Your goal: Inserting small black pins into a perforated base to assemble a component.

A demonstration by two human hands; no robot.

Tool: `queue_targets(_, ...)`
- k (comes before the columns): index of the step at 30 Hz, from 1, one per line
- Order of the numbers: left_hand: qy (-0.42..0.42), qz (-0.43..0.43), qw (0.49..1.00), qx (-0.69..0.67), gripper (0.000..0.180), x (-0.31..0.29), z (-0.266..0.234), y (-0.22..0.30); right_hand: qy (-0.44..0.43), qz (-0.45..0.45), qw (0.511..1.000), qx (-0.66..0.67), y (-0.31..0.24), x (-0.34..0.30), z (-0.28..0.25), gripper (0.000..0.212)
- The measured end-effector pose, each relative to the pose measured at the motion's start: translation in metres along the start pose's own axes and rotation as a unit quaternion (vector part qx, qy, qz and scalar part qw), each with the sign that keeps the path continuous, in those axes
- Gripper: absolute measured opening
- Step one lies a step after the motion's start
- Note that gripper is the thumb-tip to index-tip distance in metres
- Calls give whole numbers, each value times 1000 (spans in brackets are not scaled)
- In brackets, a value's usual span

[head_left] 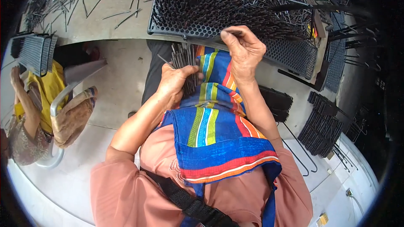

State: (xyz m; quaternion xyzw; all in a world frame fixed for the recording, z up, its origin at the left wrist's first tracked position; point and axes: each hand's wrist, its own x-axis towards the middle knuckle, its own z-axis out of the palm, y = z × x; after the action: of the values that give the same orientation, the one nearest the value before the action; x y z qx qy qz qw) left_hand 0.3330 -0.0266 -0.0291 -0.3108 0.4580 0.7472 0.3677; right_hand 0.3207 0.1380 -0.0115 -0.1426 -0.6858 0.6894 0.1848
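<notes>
While the left hand (171, 79) is gripping a loose bundle of thin, straight, dark-grey rods (182, 55), the right hand (246, 54) is hovering ahead and to the right of it, by the front edge of a long, black, perforated rectangular tray (290, 54). Bundle is passing between left thumb and fingers: one end is sticking out ahead of the hand toward the pale-brown bench (94, 27), slightly fanned, one rod splaying left; the rest is showing nearer the body, past the thumb. It's sitting over the lap, beside a blue, multicolour-striped cloth apron (207, 128), well apart from the right hand. Right fingertips are closing narrow in a pinch; a dark sliver is showing there, can't tell if rod or shadow. Tray is resting on the bench, holding a dense stand of thin dark rods (202, 6); bare holes are showing toward its near right. Loose dark rods (116, 15) are lying at bench left.
</notes>
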Motion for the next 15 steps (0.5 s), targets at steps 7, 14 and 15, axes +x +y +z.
queue_targets(7,-23,26,999,-40,15,1,0,6,-29,-214,967,-135,15,10,28,13)
queue_targets(14,-35,3,999,-36,21,-1,-2,10,-88,-315,913,-242,23,-1,12,21)
queue_targets(15,-36,10,999,-40,21,-1,-1,10,-94,-331,905,-248,23,-2,11,22)
